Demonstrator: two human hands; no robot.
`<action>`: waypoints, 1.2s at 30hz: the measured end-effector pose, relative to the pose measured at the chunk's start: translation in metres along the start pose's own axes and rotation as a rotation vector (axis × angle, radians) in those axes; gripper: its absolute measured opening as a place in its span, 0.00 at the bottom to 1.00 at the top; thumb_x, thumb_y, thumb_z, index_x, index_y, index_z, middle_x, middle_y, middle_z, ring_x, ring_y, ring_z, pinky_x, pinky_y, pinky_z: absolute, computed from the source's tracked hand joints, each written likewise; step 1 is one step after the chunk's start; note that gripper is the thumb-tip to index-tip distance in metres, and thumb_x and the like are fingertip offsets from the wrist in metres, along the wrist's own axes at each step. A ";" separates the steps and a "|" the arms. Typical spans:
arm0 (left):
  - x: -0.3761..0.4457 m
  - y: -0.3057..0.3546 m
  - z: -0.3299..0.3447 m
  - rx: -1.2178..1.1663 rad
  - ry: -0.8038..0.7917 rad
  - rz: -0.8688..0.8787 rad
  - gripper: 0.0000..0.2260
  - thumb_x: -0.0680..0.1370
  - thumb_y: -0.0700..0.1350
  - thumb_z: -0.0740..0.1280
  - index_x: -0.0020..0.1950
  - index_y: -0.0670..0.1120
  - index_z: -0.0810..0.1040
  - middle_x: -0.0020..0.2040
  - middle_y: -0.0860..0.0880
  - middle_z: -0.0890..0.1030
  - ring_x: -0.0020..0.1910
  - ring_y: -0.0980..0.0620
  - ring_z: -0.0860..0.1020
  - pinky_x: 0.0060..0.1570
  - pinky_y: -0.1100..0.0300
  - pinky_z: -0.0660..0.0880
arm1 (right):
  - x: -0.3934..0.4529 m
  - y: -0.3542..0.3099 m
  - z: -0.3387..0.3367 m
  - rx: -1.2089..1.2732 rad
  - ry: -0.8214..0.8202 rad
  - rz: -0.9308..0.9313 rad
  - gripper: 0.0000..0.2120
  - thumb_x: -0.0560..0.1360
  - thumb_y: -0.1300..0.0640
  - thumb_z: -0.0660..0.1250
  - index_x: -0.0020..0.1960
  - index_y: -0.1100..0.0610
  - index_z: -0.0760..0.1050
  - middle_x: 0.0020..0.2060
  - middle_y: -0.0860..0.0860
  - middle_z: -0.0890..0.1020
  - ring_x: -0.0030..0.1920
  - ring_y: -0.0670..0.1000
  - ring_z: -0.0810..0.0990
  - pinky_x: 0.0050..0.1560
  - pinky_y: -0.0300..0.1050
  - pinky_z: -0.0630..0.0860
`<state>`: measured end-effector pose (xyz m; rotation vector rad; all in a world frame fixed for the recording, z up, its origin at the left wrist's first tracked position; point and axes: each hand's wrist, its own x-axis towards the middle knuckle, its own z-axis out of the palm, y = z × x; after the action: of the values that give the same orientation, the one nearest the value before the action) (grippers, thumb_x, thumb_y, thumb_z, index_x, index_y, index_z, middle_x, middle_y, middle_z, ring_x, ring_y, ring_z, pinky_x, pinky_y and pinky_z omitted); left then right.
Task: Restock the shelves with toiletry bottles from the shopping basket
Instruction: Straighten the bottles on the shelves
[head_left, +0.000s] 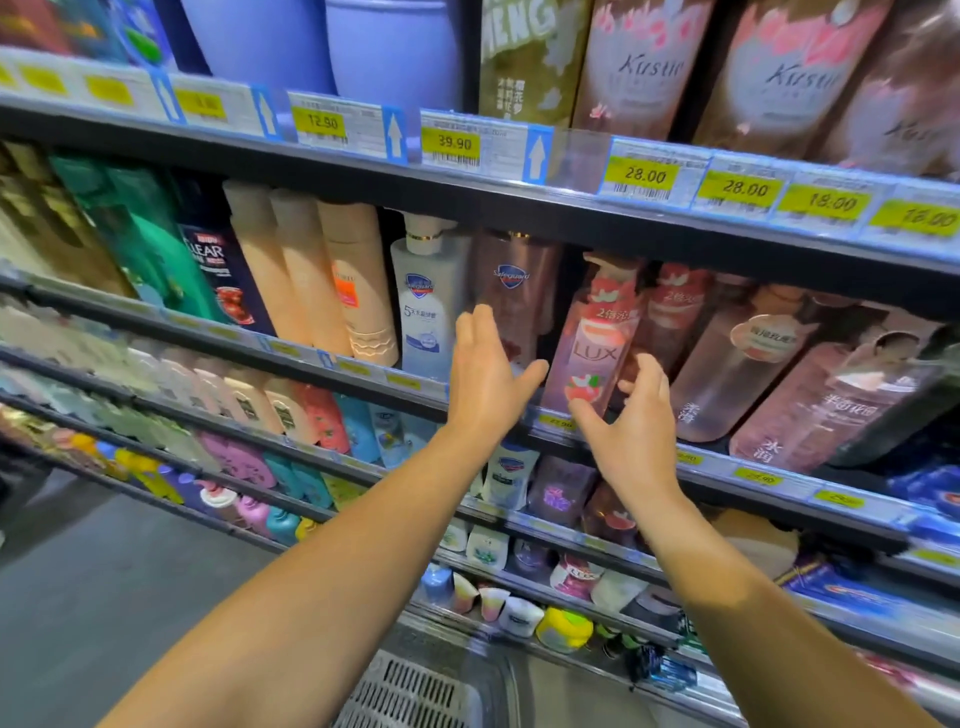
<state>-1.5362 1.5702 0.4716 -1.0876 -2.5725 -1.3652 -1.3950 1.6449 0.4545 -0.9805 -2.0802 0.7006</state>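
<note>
A shop aisle: dark metal shelves (519, 208) run in tiers from upper left down to the lower right of the frame, each edge lined with yellow price tags (643, 175). Grey floor (104, 571) fills the lower left. At the bottom centre a grey slotted basket (400, 691) shows only a corner, and what it holds cannot be seen.

On the middle shelf, left of centre, stand three peach bottles (306, 270) side by side, then one white bottle (423, 301), then one brownish-pink bottle (514, 291) behind the hands. To its right stands one pink Lux bottle (597, 338), tilted in the frame, with a second red-capped one just behind it; further right are pink refill pouches, too blurred to count. At upper right three Kustie pouches (649, 67) can be made out on the top shelf. The lower shelves hold many small bottles, blurred.

Both bare arms reach to the middle shelf. The left hand (485, 379) has straight, spread fingers in front of the brownish-pink bottle and holds nothing. The right hand (631, 431) is loosely curved with thumb and fingers apart, right at the base of the Lux bottle; whether they touch it cannot be told. The hands are near each other, not touching.
</note>
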 end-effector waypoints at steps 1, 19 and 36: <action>0.003 0.001 0.003 -0.004 0.009 -0.012 0.29 0.72 0.50 0.75 0.63 0.42 0.63 0.57 0.46 0.67 0.55 0.45 0.71 0.49 0.53 0.73 | 0.001 0.002 0.001 0.004 0.003 0.002 0.31 0.72 0.48 0.73 0.68 0.55 0.62 0.60 0.51 0.71 0.53 0.46 0.74 0.45 0.42 0.69; 0.034 0.002 0.021 0.035 0.041 -0.268 0.26 0.70 0.46 0.75 0.61 0.37 0.70 0.55 0.38 0.76 0.55 0.37 0.77 0.52 0.50 0.74 | 0.018 0.008 0.011 -0.005 -0.011 0.059 0.20 0.71 0.48 0.75 0.48 0.55 0.65 0.46 0.51 0.76 0.46 0.55 0.77 0.45 0.57 0.76; 0.022 0.001 0.013 0.068 0.072 -0.206 0.23 0.70 0.51 0.74 0.54 0.42 0.66 0.52 0.43 0.73 0.49 0.38 0.76 0.49 0.46 0.75 | 0.022 0.000 0.018 -0.070 0.040 0.141 0.20 0.73 0.48 0.73 0.47 0.57 0.63 0.44 0.51 0.71 0.43 0.56 0.71 0.41 0.49 0.66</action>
<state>-1.5482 1.5925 0.4721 -0.7668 -2.7186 -1.3168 -1.4194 1.6596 0.4522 -1.1805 -2.0265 0.6772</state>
